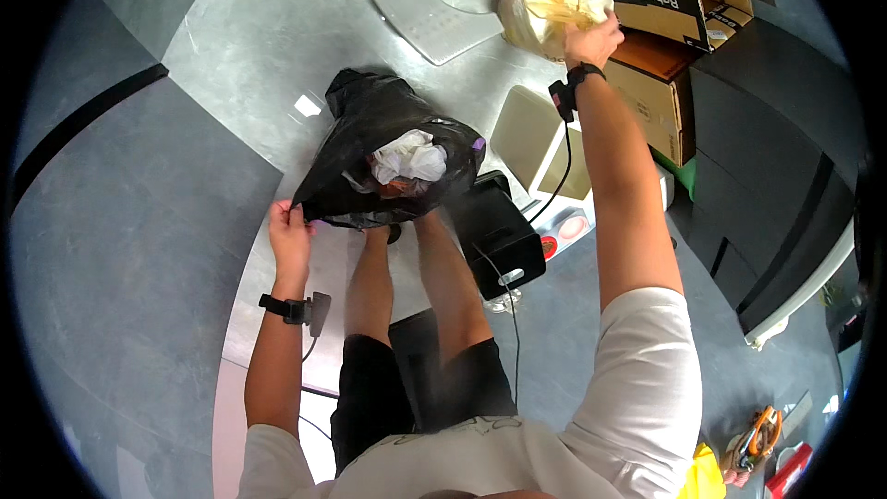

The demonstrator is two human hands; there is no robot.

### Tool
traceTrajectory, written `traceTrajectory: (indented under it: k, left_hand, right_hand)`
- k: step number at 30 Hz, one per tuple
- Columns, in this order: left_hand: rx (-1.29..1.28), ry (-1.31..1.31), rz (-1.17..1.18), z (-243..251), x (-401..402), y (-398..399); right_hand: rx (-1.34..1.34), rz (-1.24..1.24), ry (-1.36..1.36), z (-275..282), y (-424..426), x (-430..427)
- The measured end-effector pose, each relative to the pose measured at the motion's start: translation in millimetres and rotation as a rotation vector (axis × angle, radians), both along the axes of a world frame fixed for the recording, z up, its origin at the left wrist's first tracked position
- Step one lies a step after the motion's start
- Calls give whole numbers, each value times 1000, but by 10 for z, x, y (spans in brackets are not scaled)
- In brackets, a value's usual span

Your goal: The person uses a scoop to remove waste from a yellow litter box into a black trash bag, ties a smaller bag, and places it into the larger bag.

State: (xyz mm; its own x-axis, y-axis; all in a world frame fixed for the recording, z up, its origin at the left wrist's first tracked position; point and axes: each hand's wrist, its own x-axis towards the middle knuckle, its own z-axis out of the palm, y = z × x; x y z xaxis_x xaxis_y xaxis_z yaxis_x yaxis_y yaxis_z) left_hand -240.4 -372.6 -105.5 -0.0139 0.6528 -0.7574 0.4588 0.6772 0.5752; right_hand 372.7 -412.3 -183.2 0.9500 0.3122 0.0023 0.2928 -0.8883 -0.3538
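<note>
My left hand (291,237) pinches the rim of a black plastic garbage bag (371,111) at its lower left corner. The bag's mouth gapes, and crumpled white tissue or plastic (409,156) shows inside, with something reddish-orange under it. Farther out at the upper right, my right hand (594,40) is on the side of a full, pale yellowish plastic bag (523,21), whose loop handles stick up. My fingers are partly hidden against that bag, so how firmly they grip it does not show. Both wrists wear black bands with small cabled devices.
Cardboard boxes (651,107) stand right of the yellowish bag. Below it is an open beige plastic bin (527,135), with a black container (502,239) nearer my legs. A grey plastic piece with a round cutout (436,28) lies at the top. Grey cabinets (138,235) flank the left.
</note>
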Motion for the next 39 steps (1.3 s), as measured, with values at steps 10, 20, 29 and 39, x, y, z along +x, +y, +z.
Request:
traceTrajectory:
  k: [10,20,29,39]
  left_hand:
    - [13,9,-36,-76,61,-39]
    - [192,176,-289,-134,-199,102]
    - [524,327,-737,19,277,388]
    - [451,279,-661,26,513,601]
  right_hand:
    - [-455,467,39,-40,270,146]
    - [670,-315,465,924,-141,64]
    - [434,-80,338,1772,-735,-106]
    - [974,-238,421,3747,-1007,-1154]
